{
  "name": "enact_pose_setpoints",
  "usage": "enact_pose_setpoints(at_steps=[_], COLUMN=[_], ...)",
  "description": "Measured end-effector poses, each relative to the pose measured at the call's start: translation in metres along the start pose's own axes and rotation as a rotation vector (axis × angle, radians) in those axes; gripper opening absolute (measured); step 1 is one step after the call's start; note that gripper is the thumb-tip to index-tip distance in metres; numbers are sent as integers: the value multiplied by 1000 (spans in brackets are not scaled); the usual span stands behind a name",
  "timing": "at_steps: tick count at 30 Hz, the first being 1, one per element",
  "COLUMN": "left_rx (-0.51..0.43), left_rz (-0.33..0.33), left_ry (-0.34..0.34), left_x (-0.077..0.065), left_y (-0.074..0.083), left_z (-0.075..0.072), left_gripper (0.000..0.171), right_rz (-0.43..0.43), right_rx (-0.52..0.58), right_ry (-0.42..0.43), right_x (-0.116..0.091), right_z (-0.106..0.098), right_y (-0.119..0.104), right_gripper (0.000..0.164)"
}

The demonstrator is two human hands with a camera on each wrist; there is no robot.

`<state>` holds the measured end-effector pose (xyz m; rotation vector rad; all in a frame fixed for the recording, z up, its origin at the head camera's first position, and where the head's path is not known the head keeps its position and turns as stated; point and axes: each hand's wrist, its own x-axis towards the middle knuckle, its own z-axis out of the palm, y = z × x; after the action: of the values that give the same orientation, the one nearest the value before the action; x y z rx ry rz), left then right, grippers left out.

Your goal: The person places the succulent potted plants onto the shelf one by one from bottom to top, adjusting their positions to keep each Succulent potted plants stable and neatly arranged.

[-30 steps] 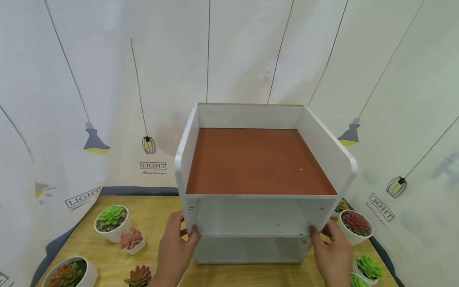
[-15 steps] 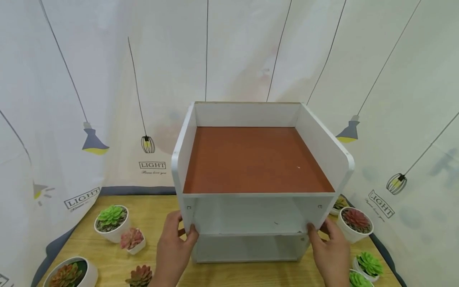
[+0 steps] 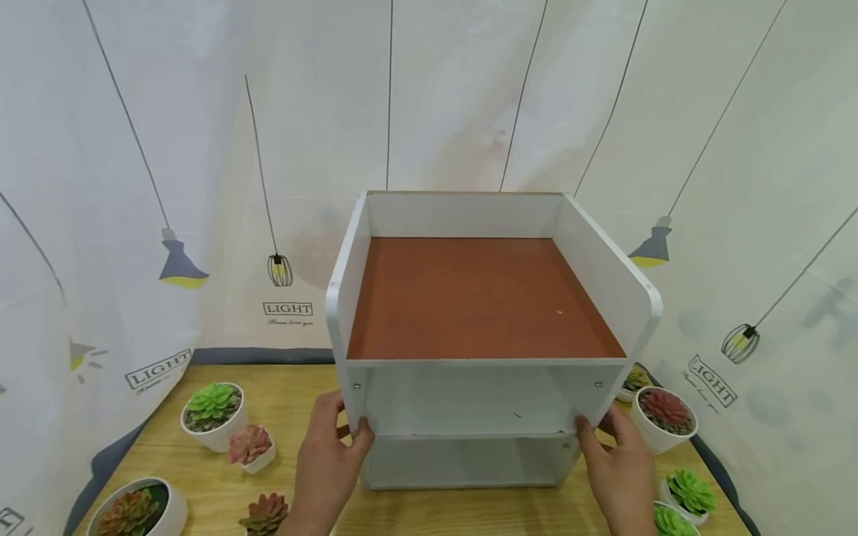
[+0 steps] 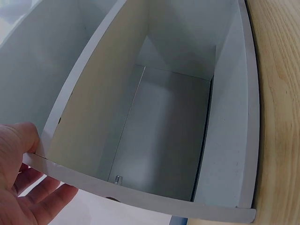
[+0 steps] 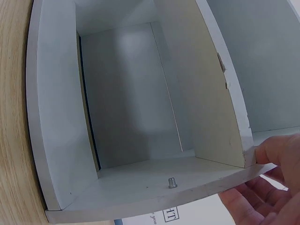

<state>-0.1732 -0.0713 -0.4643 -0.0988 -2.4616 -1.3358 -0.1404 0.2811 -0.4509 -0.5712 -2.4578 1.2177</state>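
A white shelf unit [image 3: 469,435] with a reddish-brown top board [image 3: 482,298] stands on the wooden table, its open front facing me. My left hand [image 3: 328,461] grips the edge of its left side panel, thumb on the front and fingers behind the panel. On the opposite side my right hand [image 3: 620,465] holds the right panel the same way, at the height of the middle shelf. Both wrist views look into the bare lower compartment, where a small metal shelf pin [image 5: 172,183] sticks out of the side wall. Chips mark the middle shelf's edge [image 5: 222,65].
Potted succulents stand left of the unit: a green one [image 3: 213,417], a pink one [image 3: 251,448] and orange-red ones [image 3: 137,506]. To the right are a dark red one [image 3: 665,420] and green ones [image 3: 689,495]. A lamp-print cloth [image 3: 456,97] hangs behind the table [image 3: 295,383].
The head view has shifted slightly. Both hands keep their hold on the side panels, and the shelf unit stays in nearly the same place.
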Motion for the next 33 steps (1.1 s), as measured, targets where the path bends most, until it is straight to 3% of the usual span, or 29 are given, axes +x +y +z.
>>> enact_pose_setpoints(at_steps=[9,18,33], left_rx=[0,4,-14], left_rz=[-16,14,23], left_ry=[-9,5,2], left_x=[2,1,2], left_y=[0,-2,-4], left_z=[1,2,2], left_gripper=[43,42,43], right_rz=[-21,-17,61], right_rx=[-38,-59,-63], right_ry=[-72,-128,-212], right_x=[2,1,-9], right_z=[-6,-13,-36], right_y=[2,3,6], right_gripper=[46,48,59])
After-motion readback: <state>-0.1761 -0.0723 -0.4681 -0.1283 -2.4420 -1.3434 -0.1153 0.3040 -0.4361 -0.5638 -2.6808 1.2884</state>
